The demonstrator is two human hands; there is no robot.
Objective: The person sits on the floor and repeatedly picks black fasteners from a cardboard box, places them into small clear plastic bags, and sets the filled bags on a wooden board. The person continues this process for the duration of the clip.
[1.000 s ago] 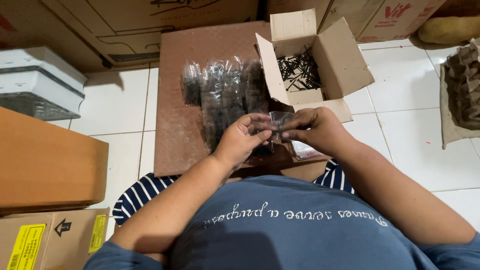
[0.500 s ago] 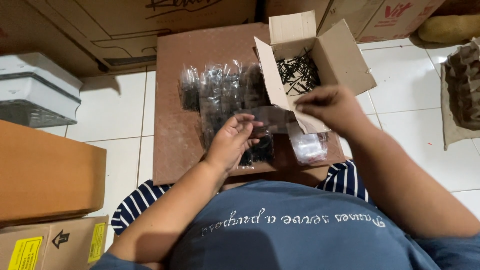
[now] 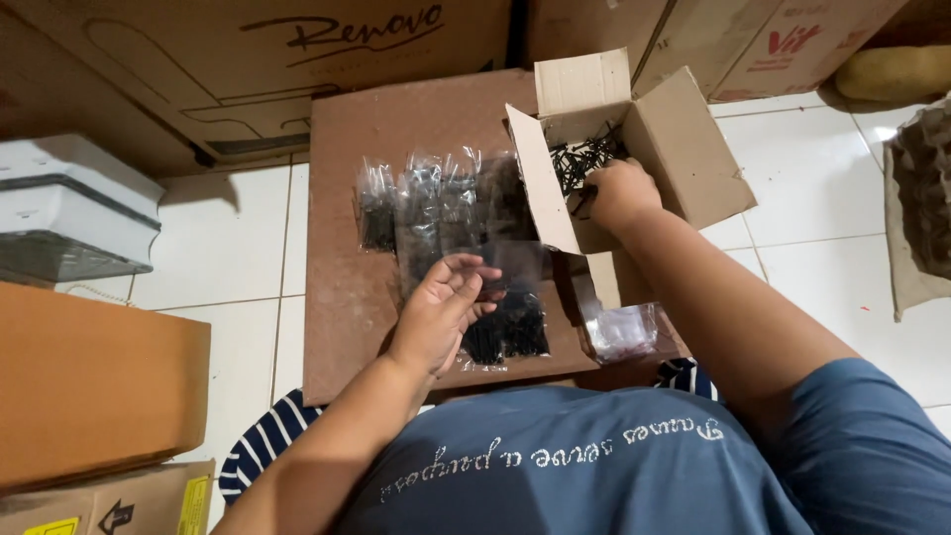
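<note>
Nearest the person, the left hand [image 3: 443, 307] holds a small clear bag [image 3: 515, 267] by its mouth, fingers loosely curled and thumb pinching it open — held up, it seems, to take a filling. Around it on the brown board [image 3: 337, 317] lie filled bags [image 3: 436, 203] in a row. Farther off, the right hand [image 3: 619, 193] reaches into the open cardboard box [image 3: 684, 149] of black screws [image 3: 580, 159] — whether it grips any cannot be told.

Storeroom or stockroom: stacked cardboard cartons [image 3: 297, 69] beyond fingers, white tiled floor [image 3: 218, 248], bagged small hardware [image 3: 436, 208].
</note>
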